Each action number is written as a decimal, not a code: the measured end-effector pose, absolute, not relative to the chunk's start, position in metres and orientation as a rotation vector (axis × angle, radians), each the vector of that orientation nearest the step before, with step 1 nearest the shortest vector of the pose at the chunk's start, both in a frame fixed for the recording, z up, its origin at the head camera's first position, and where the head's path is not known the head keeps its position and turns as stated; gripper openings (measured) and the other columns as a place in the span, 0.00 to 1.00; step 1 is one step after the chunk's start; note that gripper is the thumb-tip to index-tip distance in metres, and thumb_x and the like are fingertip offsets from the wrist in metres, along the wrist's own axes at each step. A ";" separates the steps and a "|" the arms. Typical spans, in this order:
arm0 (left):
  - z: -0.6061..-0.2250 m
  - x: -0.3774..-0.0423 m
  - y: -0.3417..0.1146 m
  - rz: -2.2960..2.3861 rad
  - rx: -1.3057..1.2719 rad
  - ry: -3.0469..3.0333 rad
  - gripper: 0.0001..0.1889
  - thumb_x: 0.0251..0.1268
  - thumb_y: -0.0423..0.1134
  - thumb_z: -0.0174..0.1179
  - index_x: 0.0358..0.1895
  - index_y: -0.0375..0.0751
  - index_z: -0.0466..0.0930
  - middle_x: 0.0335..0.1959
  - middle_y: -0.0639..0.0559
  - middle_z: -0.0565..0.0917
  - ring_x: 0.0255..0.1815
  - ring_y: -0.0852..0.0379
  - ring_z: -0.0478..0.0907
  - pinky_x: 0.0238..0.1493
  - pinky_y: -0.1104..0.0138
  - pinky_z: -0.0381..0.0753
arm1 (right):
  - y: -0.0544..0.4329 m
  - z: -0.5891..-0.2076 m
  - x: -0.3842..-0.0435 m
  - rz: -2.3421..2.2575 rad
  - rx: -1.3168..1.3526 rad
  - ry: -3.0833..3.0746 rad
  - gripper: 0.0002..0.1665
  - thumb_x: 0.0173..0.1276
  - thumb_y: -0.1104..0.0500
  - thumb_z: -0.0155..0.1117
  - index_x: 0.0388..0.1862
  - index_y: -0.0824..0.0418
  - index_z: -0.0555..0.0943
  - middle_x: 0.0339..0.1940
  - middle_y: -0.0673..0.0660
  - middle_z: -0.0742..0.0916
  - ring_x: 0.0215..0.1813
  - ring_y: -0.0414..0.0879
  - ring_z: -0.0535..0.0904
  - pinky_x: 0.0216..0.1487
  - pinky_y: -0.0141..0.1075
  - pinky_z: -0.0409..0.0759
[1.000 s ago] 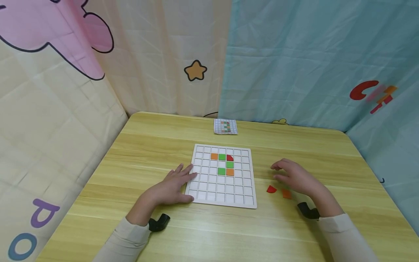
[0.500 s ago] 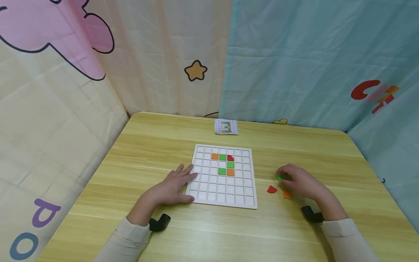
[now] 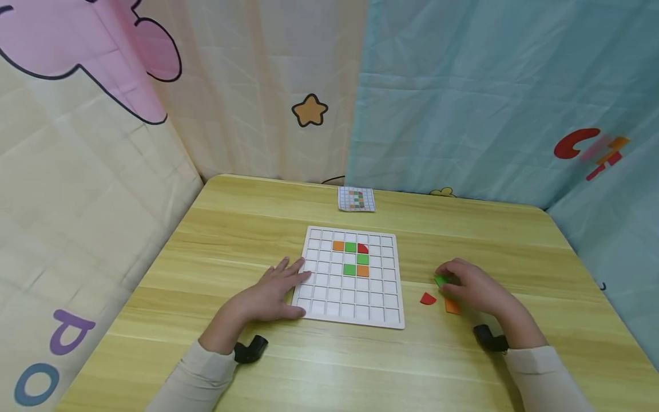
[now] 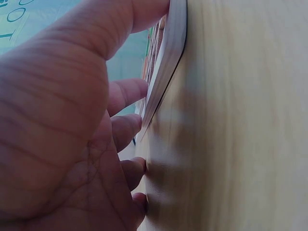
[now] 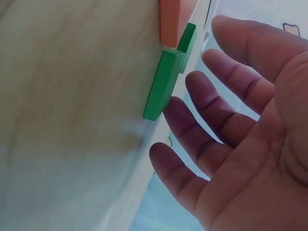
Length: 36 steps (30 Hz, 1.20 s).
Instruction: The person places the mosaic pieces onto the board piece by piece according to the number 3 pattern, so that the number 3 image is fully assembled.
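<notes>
A white square grid board [image 3: 316, 303] lies on the table, holding several orange, green and red tiles. My left hand [image 3: 270, 294] rests spread along its left edge, thumb at the near corner; in the left wrist view two fingertips and the thumb meet the board's side [image 4: 163, 67]. To the right of the board, my right hand [image 3: 473, 286] hovers over loose tiles, fingers loosely bent. Between thumb and index shows a green tile [image 3: 441, 280]. In the right wrist view, two green tiles [image 5: 163, 84] lie on the table close beside the fingertips, with nothing pinched.
An orange tile [image 3: 452, 307] lies partly under the right hand, and a red quarter-round tile [image 3: 428, 298] is to its left. A small printed pattern card [image 3: 356, 199] lies at the table's back edge. Curtains [image 3: 443, 103] hang behind the table.
My right hand has moved slightly right and lowered over the tiles; a green tile shows by its fingers. The left hand and board have stayed in place.
</notes>
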<state>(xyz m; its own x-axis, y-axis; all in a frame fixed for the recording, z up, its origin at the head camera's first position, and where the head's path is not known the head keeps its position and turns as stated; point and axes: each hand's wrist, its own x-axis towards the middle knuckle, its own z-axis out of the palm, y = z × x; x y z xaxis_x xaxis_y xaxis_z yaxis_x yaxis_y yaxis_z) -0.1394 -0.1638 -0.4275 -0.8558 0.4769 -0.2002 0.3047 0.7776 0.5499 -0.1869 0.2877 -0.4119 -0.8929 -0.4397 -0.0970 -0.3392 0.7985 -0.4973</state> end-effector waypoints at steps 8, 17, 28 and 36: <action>-0.427 -0.140 -0.163 0.734 0.605 2.643 0.43 0.58 0.51 0.69 0.76 0.46 0.63 0.81 0.50 0.49 0.80 0.41 0.35 0.76 0.45 0.37 | 0.286 -0.413 -0.188 -0.691 -0.646 2.803 0.12 0.65 0.65 0.67 0.48 0.64 0.82 0.43 0.54 0.82 0.43 0.50 0.76 0.49 0.50 0.78; -0.425 -0.139 -0.164 0.722 0.607 2.647 0.43 0.58 0.51 0.69 0.76 0.45 0.63 0.81 0.48 0.49 0.80 0.40 0.35 0.75 0.44 0.38 | 0.287 -0.414 -0.191 -0.685 -0.611 2.789 0.12 0.66 0.65 0.67 0.48 0.63 0.81 0.44 0.55 0.81 0.44 0.50 0.75 0.49 0.49 0.77; -0.426 -0.140 -0.165 0.708 0.615 2.656 0.43 0.58 0.51 0.69 0.76 0.44 0.63 0.81 0.47 0.49 0.80 0.39 0.35 0.75 0.43 0.39 | 0.286 -0.417 -0.192 -0.647 -0.647 2.804 0.12 0.65 0.66 0.67 0.48 0.64 0.82 0.41 0.54 0.82 0.42 0.50 0.75 0.47 0.48 0.77; -0.427 -0.140 -0.164 0.722 0.616 2.645 0.43 0.58 0.52 0.69 0.76 0.46 0.62 0.81 0.49 0.48 0.80 0.40 0.34 0.75 0.44 0.38 | 0.287 -0.417 -0.191 -0.622 -0.640 2.818 0.11 0.65 0.65 0.68 0.46 0.63 0.82 0.41 0.53 0.82 0.43 0.52 0.74 0.48 0.50 0.76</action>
<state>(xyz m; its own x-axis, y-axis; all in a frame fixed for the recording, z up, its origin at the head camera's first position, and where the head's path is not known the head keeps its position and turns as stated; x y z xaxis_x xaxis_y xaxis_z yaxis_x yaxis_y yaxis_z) -0.1400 -0.1639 -0.4267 -0.8522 0.4850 -0.1964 0.3180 0.7781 0.5417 -0.1905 0.2865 -0.4166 -0.8898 -0.4482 -0.0856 -0.3706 0.8193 -0.4374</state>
